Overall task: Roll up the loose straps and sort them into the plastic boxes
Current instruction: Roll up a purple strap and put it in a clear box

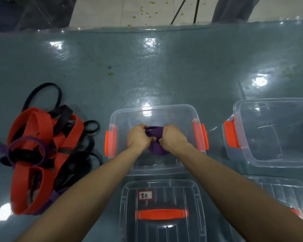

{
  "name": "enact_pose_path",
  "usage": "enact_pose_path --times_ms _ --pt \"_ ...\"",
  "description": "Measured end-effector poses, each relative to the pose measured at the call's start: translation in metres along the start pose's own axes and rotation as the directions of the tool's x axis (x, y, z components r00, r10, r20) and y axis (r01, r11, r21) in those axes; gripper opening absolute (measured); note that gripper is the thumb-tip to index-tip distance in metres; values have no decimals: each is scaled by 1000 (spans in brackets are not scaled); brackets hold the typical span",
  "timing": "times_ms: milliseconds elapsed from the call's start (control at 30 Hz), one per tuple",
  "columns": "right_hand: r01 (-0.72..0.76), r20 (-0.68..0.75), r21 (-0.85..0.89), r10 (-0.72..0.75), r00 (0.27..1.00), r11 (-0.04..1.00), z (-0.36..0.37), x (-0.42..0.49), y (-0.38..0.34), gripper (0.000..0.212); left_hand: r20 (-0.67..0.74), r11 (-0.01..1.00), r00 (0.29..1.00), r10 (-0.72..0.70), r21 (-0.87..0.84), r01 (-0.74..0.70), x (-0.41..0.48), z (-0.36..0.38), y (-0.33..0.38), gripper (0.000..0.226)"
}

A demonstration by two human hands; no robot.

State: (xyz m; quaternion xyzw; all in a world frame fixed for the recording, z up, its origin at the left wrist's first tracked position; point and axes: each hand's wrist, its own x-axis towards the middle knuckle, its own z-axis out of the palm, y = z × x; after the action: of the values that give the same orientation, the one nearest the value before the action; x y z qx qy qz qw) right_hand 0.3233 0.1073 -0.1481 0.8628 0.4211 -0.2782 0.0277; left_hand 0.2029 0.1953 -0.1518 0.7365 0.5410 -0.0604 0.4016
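Note:
A rolled purple strap [156, 144] is held between both hands over the open clear plastic box [154, 110] with orange latches. My left hand [138, 137] grips the roll's left side and my right hand [173, 136] grips its right side, fingers closed around it. Whether the roll touches the box floor I cannot tell. A tangled pile of loose straps [42, 151], red, black and purple, lies on the table to the left of the box.
A clear lid [161, 206] with an orange handle and a white label lies in front of the box. A second open clear box [273, 133] stands at the right, another lid [287, 193] below it. The table wears shiny teal plastic [147, 67]; its far edge is near the top.

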Motion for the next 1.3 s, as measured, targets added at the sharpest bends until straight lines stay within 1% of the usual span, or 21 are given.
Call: enact_pose_path --times_ms 67,133,233,333,433,500,567,633,700,767,800,867,967,1033,1067,1133,1167,1200,1233,1300 --pt "-16 1 21 16 1000 1000 0 0 1 36 -26 999 999 -23 24 24 1 0 2 35" --pt "-27 -4 27 27 1000 999 1 0 1 34 -31 997 999 -34 66 36 1 1 3 36" --pt "-31 -12 27 31 999 999 2 0 0 30 8 992 1000 -25 126 24 2 2 3 34" --pt "-39 3 47 39 999 998 -1 -1 -1 31 46 993 998 -41 111 36 6 2 -1 33" --pt "-21 22 -13 21 1000 1000 -9 -6 -2 32 84 996 994 -66 65 61 11 -1 -4 31" --pt "-12 21 -21 13 1000 1000 -18 -17 0 34 104 996 991 -87 37 83 14 -2 -4 29" --pt "26 -32 -40 -27 999 999 -29 -37 3 33 113 995 989 -95 43 91 17 -3 -4 30" --pt "110 -128 -99 -122 984 989 -35 -67 8 30 133 994 986 -97 57 90 19 -4 -4 32" --pt "227 -251 -92 -244 937 969 -32 -101 12 28 162 994 981 -104 50 97 18 -6 -3 31" --pt "312 -378 -39 -303 875 949 -21 -136 18 31 188 995 977 -97 12 96 19 -7 -3 27" --pt "334 -436 -38 -316 843 942 -13 -148 21 33 200 994 975 -99 -22 105 18 -7 -3 25" --pt "374 -515 -98 -369 774 922 5 -160 27 38 224 990 968 -112 -64 129 16 -8 -4 23" --pt "389 -605 -166 -405 686 906 18 -154 30 41 239 993 965 -106 -27 116 10 -9 -5 24" --pt "389 -655 -172 -400 641 905 21 -147 30 40 222 996 973 -68 77 52 4 -11 -5 31" --pt "390 -669 -179 -402 625 903 23 -144 29 39 200 987 979 -29 161 -4 0 -12 -5 40" --pt "400 -686 -191 -414 598 896 29 -141 31 41 151 938 985 86 320 -131 -6 -14 -7 66" --pt "406 -696 -195 -418 585 893 31 -139 33 42 145 902 977 160 381 -204 -9 -15 -7 79" --pt "410 -703 -196 -419 574 891 32 -139 34 43 156 853 959 236 439 -281 -11 -15 -8 88" --pt "411 -708 -200 -421 566 889 34 -138 34 43 178 784 933 313 506 -360 -12 -15 -8 94" --pt "411 -713 -214 -429 554 886 37 -137 35 42 241 594 860 450 639 -489 -14 -15 -7 96"
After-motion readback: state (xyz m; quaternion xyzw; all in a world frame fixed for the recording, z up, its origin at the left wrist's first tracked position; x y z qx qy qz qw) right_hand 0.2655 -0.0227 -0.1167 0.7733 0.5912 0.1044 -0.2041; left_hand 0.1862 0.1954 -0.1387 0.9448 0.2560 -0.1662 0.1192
